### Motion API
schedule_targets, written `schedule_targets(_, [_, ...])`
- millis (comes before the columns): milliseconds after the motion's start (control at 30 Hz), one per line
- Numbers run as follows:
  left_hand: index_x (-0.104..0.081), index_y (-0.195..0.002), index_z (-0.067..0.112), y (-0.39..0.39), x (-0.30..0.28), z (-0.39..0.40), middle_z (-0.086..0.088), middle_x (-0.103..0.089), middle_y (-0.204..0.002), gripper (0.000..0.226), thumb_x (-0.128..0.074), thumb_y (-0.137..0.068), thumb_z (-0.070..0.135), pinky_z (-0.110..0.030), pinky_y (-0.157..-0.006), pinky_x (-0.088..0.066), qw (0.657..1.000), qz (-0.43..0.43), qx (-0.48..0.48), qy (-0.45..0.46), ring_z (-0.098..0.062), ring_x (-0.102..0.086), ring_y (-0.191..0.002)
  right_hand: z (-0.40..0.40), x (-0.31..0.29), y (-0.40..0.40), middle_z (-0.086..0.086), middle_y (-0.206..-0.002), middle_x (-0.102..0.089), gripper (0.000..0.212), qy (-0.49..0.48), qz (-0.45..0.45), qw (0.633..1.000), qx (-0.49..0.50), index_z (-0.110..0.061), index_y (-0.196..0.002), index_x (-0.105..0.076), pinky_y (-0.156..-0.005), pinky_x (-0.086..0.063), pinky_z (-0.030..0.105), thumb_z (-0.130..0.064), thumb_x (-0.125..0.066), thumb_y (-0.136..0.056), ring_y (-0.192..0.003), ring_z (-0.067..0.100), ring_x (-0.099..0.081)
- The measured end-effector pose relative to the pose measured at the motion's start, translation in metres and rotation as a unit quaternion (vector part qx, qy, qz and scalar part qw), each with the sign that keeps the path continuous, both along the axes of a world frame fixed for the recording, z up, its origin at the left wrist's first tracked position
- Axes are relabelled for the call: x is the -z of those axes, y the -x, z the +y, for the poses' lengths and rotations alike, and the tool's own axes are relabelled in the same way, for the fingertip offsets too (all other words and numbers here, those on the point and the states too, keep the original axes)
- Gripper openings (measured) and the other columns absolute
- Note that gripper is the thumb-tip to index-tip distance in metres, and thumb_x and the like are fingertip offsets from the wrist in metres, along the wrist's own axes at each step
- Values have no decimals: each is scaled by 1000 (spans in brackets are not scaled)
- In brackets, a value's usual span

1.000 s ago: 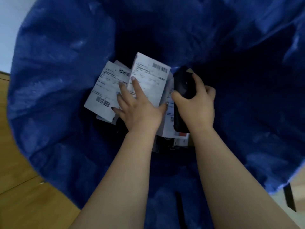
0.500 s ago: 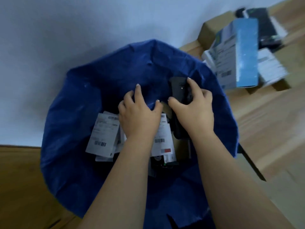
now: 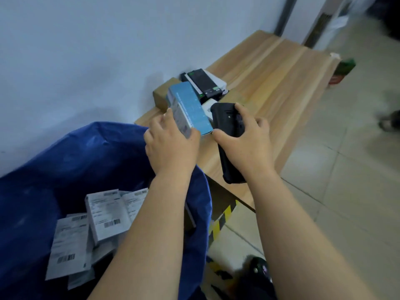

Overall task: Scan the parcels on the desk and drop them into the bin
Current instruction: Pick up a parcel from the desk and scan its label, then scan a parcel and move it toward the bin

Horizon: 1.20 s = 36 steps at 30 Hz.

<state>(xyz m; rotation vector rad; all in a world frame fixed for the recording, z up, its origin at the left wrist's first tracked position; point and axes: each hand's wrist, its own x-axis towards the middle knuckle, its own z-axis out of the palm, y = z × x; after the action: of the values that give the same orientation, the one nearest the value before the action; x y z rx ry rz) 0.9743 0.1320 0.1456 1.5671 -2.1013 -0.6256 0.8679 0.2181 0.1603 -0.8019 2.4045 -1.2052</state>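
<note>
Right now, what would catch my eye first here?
Two bare arms reach forward: the left hand grips a light-blue box at the near end of the wooden desk, and the right hand holds a black scanner beside it. At lower left, a big blue bin holds white labelled parcels. More boxes lie on the desk by the wall.

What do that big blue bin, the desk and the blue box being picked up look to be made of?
The blue bin looks like soft woven plastic or fabric sacking: its wall sags and creases. The desk shows pale wood-grain planks with a smooth matt face, either wood or laminate. The blue box that the left hand holds seems printed cardboard with sharp folded edges and a slight sheen.
</note>
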Motion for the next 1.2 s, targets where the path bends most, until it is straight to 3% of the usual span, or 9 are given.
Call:
schedule_targets(100, [-27, -153, 21, 35, -6, 26, -7, -30, -152, 69, -53, -93, 44, -44, -109, -30, 999, -3, 32, 18, -30, -28, -135, 33, -5, 35, -11, -124, -33, 74, 6, 6, 1000, 27, -50, -147, -35, -82, -45, 31, -48, -69, -81, -96, 12, -49])
schedule_targets(200, [-24, -154, 22, 76, -8, 51, -7, -28, -152, 70, -52, -94, 46, -45, -111, -31, 998, -14, 47, 24, -30, -29, -136, 65, -8, 78, -10, -124, -35, 75, 27, 7, 998, 49, -49, -147, -35, -83, -51, 36, -48, -69, -79, -100, 15, -53])
schedule_targets(500, [-23, -155, 25, 207, -10, 128, -4, -26, -155, 70, -50, -95, 48, -46, -114, -29, 999, 7, 35, 6, -29, -24, -138, 133, -18, 222, -7, -131, -37, 75, 45, 13, 998, 50, -48, -147, -36, -86, -49, 37, -46, -68, -79, -101, 17, -56])
schedule_targets(633, [-22, -155, 24, 258, -5, 154, -4, -25, -155, 70, -49, -96, 47, -42, -115, -24, 1000, -6, 26, 7, -26, -21, -140, 156, -15, 275, -8, -130, -36, 74, 51, 14, 998, 47, -48, -147, -36, -83, -50, 36, -44, -68, -80, -92, 10, -57])
schedule_targets(733, [-21, -155, 24, 284, 1, 161, -3, -24, -156, 70, -50, -96, 48, -42, -114, -25, 999, -26, 21, -4, -26, -21, -140, 164, -6, 306, -8, -132, -37, 75, 46, -1, 998, 50, -48, -146, -37, -83, -51, 36, -44, -69, -79, -96, 12, -57])
schedule_targets(933, [-24, -155, 22, 317, 6, 130, -7, -27, -155, 69, -50, -96, 49, -43, -113, -27, 998, -55, -21, 2, -29, -24, -139, 135, 8, 348, -8, -131, -36, 75, 35, -24, 999, 31, -49, -145, -37, -89, -54, 45, -45, -69, -77, -97, 14, -58])
schedule_targets(1200, [-30, -152, 20, 374, 12, 44, -9, -29, -154, 68, -53, -94, 48, -45, -112, -30, 998, -31, -60, 0, -31, -26, -139, 37, 5, 403, -10, -132, -36, 75, 21, -2, 1000, -14, -50, -146, -35, -81, -51, 37, -46, -69, -79, -99, 14, -56])
